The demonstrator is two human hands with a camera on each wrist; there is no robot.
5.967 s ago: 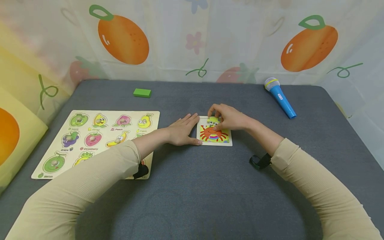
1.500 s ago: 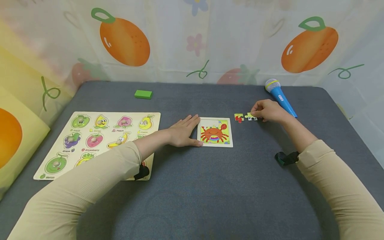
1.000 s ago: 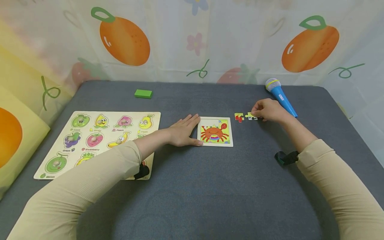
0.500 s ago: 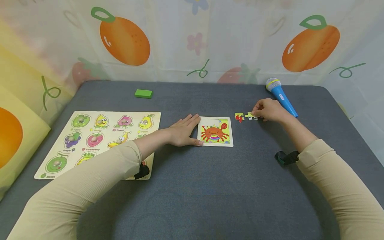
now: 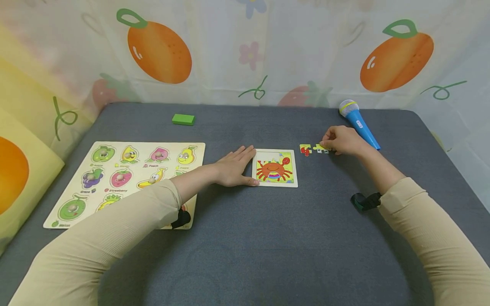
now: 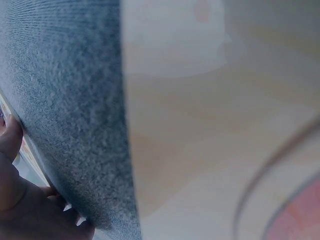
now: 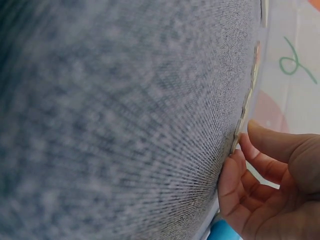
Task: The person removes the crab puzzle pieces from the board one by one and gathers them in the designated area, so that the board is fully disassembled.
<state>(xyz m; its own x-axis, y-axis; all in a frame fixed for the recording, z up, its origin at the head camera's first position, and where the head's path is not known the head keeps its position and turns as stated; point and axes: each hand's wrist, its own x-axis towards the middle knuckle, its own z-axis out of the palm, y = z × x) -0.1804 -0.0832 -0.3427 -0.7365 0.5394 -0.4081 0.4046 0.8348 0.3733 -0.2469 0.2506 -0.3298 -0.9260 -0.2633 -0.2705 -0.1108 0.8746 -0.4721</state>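
Observation:
A small square jigsaw puzzle (image 5: 274, 170) with a red crab in a white frame lies on the dark table. My left hand (image 5: 232, 167) rests flat along its left side, fingers straight, thumb at the lower left corner. The puzzle's upper left part shows a pale bare patch. To its right are two loose pieces: a red and yellow puzzle piece (image 5: 305, 150), and a yellow and white puzzle piece (image 5: 318, 147) whose right end is partly hidden by my right fingertips. My right hand (image 5: 342, 140) pinches that second piece at the tabletop; thumb and fingers meet at its edge in the right wrist view.
A wooden fruit knob board (image 5: 126, 160) lies at left, partly under my left forearm. Behind it sits a green block (image 5: 183, 119). A blue toy microphone (image 5: 359, 123) lies just beyond my right hand. A fruit-print curtain (image 5: 214, 55) hangs behind the table.
Six seconds ago my right hand was over the crab puzzle; it has since moved right, and two pieces now lie outside the frame. Over the last second and a half, both hands stay put.

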